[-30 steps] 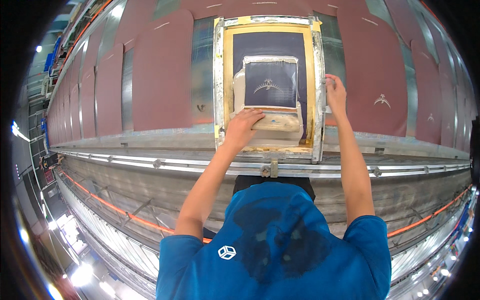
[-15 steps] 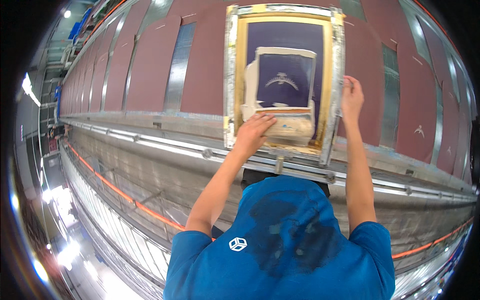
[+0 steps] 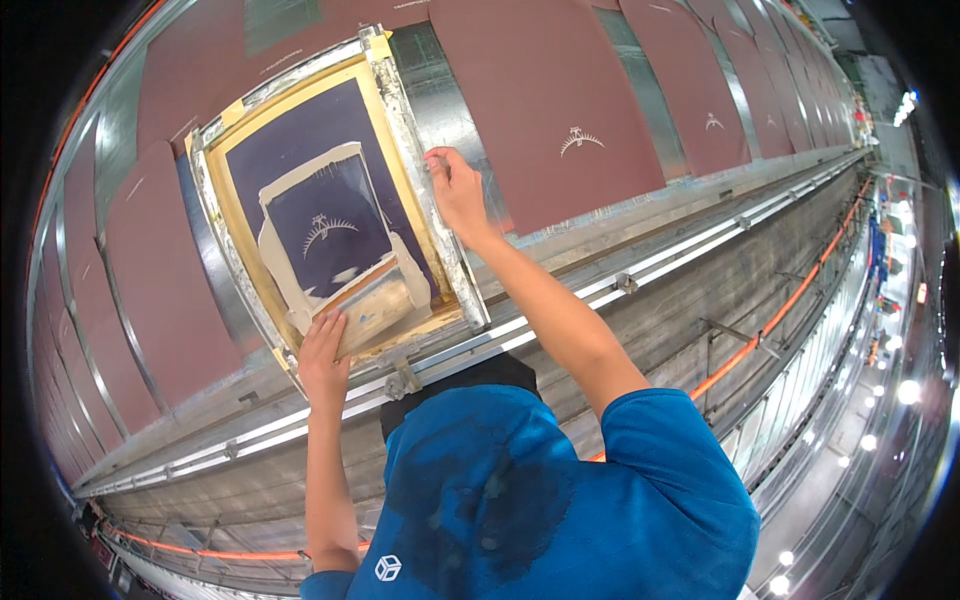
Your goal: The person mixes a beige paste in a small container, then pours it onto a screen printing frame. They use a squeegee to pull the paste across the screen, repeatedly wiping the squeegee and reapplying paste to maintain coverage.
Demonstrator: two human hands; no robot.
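Note:
A printing screen with a metal outer frame and a yellow inner border (image 3: 358, 80) has a dark blue center, a smear of cream ink and a pale crest pattern (image 3: 329, 233). My left hand (image 3: 325, 362) is on a wide squeegee (image 3: 375, 300) lying across the lower part of the screen, fingers curled over it. My right hand (image 3: 457, 195) is at the screen's right outer side, thumb and fingertips closed on the frame's edge.
Maroon cut panels (image 3: 530, 90) lie in a long row on a metal table (image 3: 430, 70), some printed with pale crests. A metal rail (image 3: 540, 325) runs along the near edge, with an orange cable (image 3: 750, 345) below it. Lights show at far right.
The view has swung round, so the screen now appears tilted and further left, with more printed panels visible at right. Both hands keep their places on squeegee and frame.

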